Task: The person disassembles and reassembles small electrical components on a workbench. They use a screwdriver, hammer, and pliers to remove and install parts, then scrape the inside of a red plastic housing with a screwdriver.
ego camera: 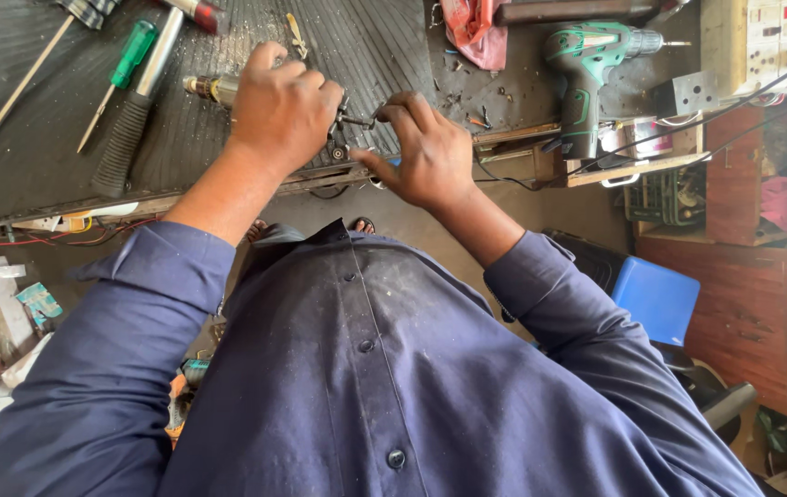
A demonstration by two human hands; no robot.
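Hands meet at the tabletop (62, 147) edge: your left hand (283, 110) clamps the motor part (212, 87), right hand (425, 152) pinches a small tool (354, 119) beside it. Part looks heavy, rigid, greasy; hold its body.

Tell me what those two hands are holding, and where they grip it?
The left hand wraps around a metal tool with a brass-coloured end, gripping its middle. The right hand pinches a small dark metal part at its tip with the fingertips.
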